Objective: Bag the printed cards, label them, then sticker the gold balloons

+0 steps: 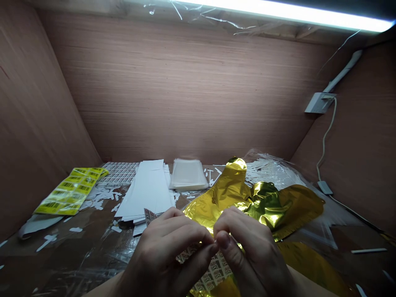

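Note:
Both of my hands meet low in the middle, fingertips pinched and touching. My left hand is closed round a sheet of small printed stickers. One corner of that sheet pokes up behind the knuckles, and more of it shows beneath the fingers. My right hand pinches thumb against forefinger at the left fingertips; whatever is between them is too small or hidden to make out. Crumpled gold foil balloons lie just beyond the right hand, and more gold foil spreads under the right wrist.
Behind the hands are a stack of white cards and a stack of clear plastic bags. Yellow label sheets lie left, among paper scraps. A bag of white sticks lies back right. A cable runs down the right wall.

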{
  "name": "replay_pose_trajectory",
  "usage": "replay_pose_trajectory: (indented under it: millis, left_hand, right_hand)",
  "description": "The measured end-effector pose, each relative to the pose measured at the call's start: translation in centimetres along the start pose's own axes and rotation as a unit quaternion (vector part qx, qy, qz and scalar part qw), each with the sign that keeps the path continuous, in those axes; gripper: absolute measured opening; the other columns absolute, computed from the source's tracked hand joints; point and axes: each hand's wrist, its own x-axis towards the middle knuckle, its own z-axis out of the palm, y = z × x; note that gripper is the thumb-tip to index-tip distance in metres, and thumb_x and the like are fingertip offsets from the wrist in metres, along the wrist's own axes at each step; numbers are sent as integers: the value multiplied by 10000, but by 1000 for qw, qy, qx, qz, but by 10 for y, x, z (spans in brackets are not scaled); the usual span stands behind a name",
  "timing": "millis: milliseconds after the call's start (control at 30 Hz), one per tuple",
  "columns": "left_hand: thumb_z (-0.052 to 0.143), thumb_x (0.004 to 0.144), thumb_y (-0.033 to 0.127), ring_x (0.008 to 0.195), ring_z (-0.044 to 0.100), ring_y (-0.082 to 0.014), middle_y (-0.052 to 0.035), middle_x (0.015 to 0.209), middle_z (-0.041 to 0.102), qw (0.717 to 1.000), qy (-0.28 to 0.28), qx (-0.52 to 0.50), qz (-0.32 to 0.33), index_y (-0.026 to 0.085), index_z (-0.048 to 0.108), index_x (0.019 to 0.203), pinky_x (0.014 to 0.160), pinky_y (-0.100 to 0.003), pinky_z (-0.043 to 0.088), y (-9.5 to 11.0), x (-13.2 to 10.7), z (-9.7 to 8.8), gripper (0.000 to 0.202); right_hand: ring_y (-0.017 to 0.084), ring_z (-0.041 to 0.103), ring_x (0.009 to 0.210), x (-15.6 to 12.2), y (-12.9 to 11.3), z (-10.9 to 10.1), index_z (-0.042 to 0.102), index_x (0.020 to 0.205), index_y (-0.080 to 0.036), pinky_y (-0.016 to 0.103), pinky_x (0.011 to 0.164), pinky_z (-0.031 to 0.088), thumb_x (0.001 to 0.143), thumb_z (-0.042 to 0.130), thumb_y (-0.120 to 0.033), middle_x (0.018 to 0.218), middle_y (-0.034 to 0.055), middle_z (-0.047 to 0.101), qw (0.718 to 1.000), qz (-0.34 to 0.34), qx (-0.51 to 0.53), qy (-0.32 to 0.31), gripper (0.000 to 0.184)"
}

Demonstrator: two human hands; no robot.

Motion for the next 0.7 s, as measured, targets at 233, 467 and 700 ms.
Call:
replay_pose_trajectory:
  millis: [233,467,700]
  left_hand:
    - [645,949,36,640,578,-106,25,742,673,1000,-5,-14,-20,164,679,908,675,-277,455,3,0,-2,139]
    - [600,950,21,658,630,-120,5,781,723,999,3,-29,-17,169,689,962,709,-289,478,-1,-2,1,173]
    - [680,1018,285,627,627,-126,13,725,737,1000,24,-13,-1,188,721,933,676,-264,503,-4,-4,0,135]
  right_hand:
    - [149,590,795,3,10,-7,635,1083,-164,301,724,494,943,624,-98,881,21,651,993,-51,108,2,155]
    - [107,633,741,-1,21,-5,691,1121,-172,230,656,520,950,632,-13,885,14,686,983,-48,175,6,241]
    - [92,604,638,6,1,-11,661,912,-177,211,584,469,958,606,-69,753,-11,661,994,5,105,29,129]
